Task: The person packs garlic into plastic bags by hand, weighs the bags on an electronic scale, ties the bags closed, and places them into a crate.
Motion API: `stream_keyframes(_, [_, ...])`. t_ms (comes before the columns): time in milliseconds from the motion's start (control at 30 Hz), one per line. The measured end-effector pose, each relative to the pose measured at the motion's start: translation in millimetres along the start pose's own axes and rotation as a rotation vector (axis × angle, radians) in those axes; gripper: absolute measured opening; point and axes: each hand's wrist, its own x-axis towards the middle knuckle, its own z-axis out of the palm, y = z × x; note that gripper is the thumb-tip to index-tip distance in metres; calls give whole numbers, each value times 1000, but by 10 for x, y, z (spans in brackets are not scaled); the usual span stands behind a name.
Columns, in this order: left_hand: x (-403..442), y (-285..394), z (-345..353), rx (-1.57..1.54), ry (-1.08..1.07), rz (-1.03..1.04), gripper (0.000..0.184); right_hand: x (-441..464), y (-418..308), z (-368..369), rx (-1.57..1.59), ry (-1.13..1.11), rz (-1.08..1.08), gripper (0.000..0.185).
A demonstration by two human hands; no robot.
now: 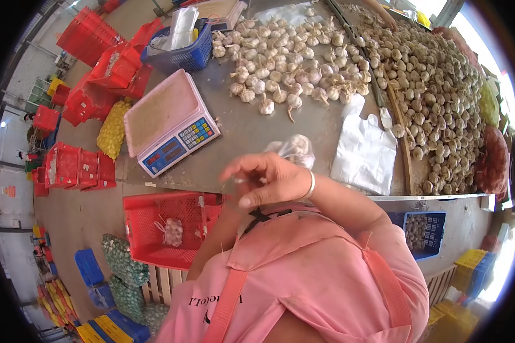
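My right hand, with a pale bracelet at the wrist, reaches across in front of my body near the table edge. Its fingers are bent and the thumb stands apart from them, with no object clearly held. My left hand is mostly hidden behind it; only the left forearm shows plainly. Just beyond my right wrist, a clear plastic bag of garlic rests at the table edge. To its right lies a stack of white plastic bags. Loose garlic bulbs are spread farther back.
A digital scale stands left on the table, with a blue basket behind it. A wooden divider borders a large garlic heap. Below the edge, a red crate contains bagged garlic. Another person's hand is at the heap.
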Motion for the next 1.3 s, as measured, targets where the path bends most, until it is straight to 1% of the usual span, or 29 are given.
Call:
stream_keyframes(33, [-288,203,358,374,-86,153,48,47,-83,119,106,-98,-3,42])
stream_keyframes(67, [-552,439,716,746,-175,308,43,102,-76,169,118,-124,-121,40])
stream_keyframes(100, [-745,688,760,612,74,346,31,124,-131,211,159,-94,-130,38])
stream_keyframes(133, [-1030,887,723,840,225,436,27,154,-180,232,200,-64,-139,37])
stream_keyframes(167, [-1346,1075,619,1069,375,525,23,208,-103,137,-89,33,-204,33])
stream_keyframes(200, [-1603,1307,457,1157,414,485,19,235,69,13,-246,141,-158,32])
stream_keyframes(233, [-1719,1368,365,1175,581,713,15,234,273,-120,-401,254,-111,31])
stream_keyframes(267, [-1991,1509,493,1089,753,510,18,180,431,-243,-525,358,-47,29])
stream_keyframes(300, [-2172,1667,273,1261,861,511,22,84,576,-347,-578,433,13,27])
stream_keyframes(333, [-2189,1714,229,1324,788,683,22,-38,708,-435,-631,509,75,26])
stream_keyframes(400, [-2517,2027,-352,1625,876,358,27,-332,940,-549,-646,636,164,25])
stream_keyframes(433, [-2588,2062,-733,1644,901,395,31,-478,1058,-601,-618,716,208,26])
stream_keyframes(467, [-2532,2055,-761,1648,883,373,31,-600,1127,-609,-588,795,255,27])
stream_keyframes(533, [-2331,1965,-818,2035,956,441,38,-795,1190,-626,-603,871,292,29])
stream_keyframes(600, [-1876,1807,-783,1513,864,526,32,-930,1121,-640,-773,991,231,33])
stream_keyframes(633, [-1628,1645,-585,1467,785,544,28,-987,1077,-705,-858,1012,250,36])
stream_keyframes(667, [-1401,1478,-394,1405,777,426,25,-1036,1023,-793,-865,1014,246,36])
stream_keyframes(700, [-1201,1298,-605,1544,627,495,23,-1081,960,-908,-953,1057,242,36])
stream_keyframes(733, [-1041,1135,-355,1601,556,377,18,-1127,899,-1046,-1038,1102,236,37])
stream_keyframes(767, [-873,928,-469,1690,457,489,15,-1178,850,-1220,-1008,1154,195,37])
stream_keyframes(800, [-755,771,-252,1780,390,520,13,-1239,819,-1443,-1014,1192,142,38])
stream_keyframes(900, [-445,433,-41,1927,354,510,12,-1378,642,-2135,-1083,1342,94,42])
stream_keyframes(967, [-265,307,69,2099,635,387,16,-1487,527,-2669,-1080,1429,68,48])
stream_keyframes(1000, [-168,274,36,2081,758,375,17,-1533,444,-2936,-1116,1460,84,52])
stream_keyframes(1033, [-131,235,23,2093,761,372,17,-1596,362,-3196,-1139,1503,173,56])
stream_keyframes(1100, [-33,190,75,2215,998,258,16,-1685,264,-3753,-1184,1554,151,67])
stream_keyframes(1200, [-2,164,30,2238,1034,246,15,-1649,174,-4402,-1002,1601,129,78])
stream_keyframes(1267, [44,182,36,2245,1074,198,15,-1419,237,-4671,-1076,1611,64,68])
stream_keyframes(1300, [63,177,49,2264,1085,169,15,-1280,241,-4713,-933,1657,88,60])
